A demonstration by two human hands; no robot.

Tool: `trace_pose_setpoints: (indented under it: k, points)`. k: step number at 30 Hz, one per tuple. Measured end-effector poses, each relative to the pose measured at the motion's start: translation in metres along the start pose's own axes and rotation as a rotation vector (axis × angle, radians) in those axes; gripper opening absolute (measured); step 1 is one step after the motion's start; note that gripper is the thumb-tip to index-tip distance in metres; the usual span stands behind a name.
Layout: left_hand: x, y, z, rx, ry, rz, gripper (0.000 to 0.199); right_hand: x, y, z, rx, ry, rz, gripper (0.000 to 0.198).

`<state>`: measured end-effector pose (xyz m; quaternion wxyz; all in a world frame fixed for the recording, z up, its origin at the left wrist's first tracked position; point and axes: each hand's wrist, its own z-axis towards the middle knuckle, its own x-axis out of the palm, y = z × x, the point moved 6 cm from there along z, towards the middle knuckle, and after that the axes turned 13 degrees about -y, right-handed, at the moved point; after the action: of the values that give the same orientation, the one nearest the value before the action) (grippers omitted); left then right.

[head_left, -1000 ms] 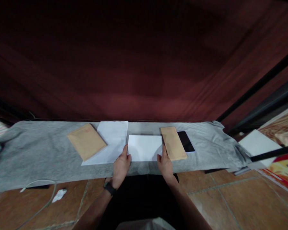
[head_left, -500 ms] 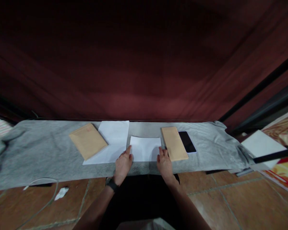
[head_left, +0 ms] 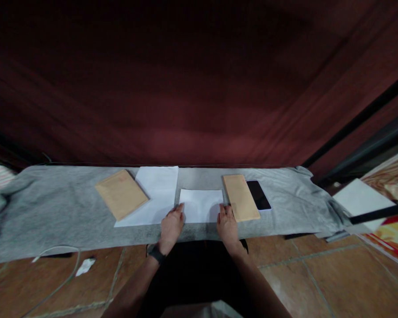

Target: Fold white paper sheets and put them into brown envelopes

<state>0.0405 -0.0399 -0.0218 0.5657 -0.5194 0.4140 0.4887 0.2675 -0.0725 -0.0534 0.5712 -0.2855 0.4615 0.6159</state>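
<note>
A white sheet of paper [head_left: 200, 205], apparently folded, lies in front of me on the grey cloth. My left hand [head_left: 171, 226] rests at its left edge, fingers stretched forward and touching it. On the opposite edge lies my right hand [head_left: 227, 225], its fingers extended and slightly apart. Neither hand grips anything. Just right of my right hand is a brown paper envelope [head_left: 241, 198]. Left of my left hand, a larger white sheet [head_left: 159, 198] lies partly under another brown envelope [head_left: 121, 194].
A dark-screened phone [head_left: 259, 195] lies beside the right envelope. The grey cloth [head_left: 59, 207] covers a long, narrow surface against a dark red backdrop [head_left: 199, 110]. A pale cable [head_left: 76, 260] and a crumpled white scrap [head_left: 85, 266] are on the tiled floor [head_left: 172, 265]. Black bars stand at right.
My left hand's fingers have shifted slightly at the sheet's left edge. My right hand and the papers stay practically where they were.
</note>
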Motion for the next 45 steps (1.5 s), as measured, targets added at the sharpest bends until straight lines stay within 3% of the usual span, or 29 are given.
trace_pose_setpoints:
  k: [5,12,20,22,25,28,30,34,39,45]
  points:
    - [0.000,0.000,0.000,0.007,0.006,-0.002,0.045,-0.008,0.019,0.003,-0.097,-0.079,0.037,0.046]
    - [-0.001,-0.006,0.001,0.048,-0.001,-0.002,0.044,0.023,0.072,0.009,-0.265,-0.042,0.185,0.050]
    - [0.000,-0.002,0.000,0.099,-0.091,0.021,0.043,0.026,0.046,0.006,-0.187,-0.108,0.085,0.053]
    - [-0.003,-0.013,-0.002,0.154,-0.180,0.057,0.045,0.024,0.040,0.005,-0.181,-0.106,0.069,0.054]
    - [0.004,-0.050,-0.005,0.340,-0.292,-0.035,0.045,0.026,0.037,0.005,-0.187,-0.077,0.060,0.055]
    - [0.027,-0.086,-0.003,0.490,-0.249,-0.154,0.049,0.030,0.038,0.003,-0.212,-0.036,0.046,0.057]
    - [0.042,-0.093,0.003,0.490,-0.225,-0.203,0.054,0.030,0.038,0.003,-0.208,-0.033,0.035,0.058]
    - [0.054,-0.076,0.013,0.443,-0.238,-0.202,0.060,0.027,0.038,0.004,-0.188,-0.072,0.036,0.055]
    - [0.050,-0.045,0.014,0.386,-0.259,-0.148,0.059,0.026,0.035,0.010,-0.161,-0.081,0.077,0.049]
    - [0.043,-0.044,0.012,0.354,-0.218,-0.162,0.058,0.039,0.044,0.036,-0.171,-0.033,0.138,0.049]
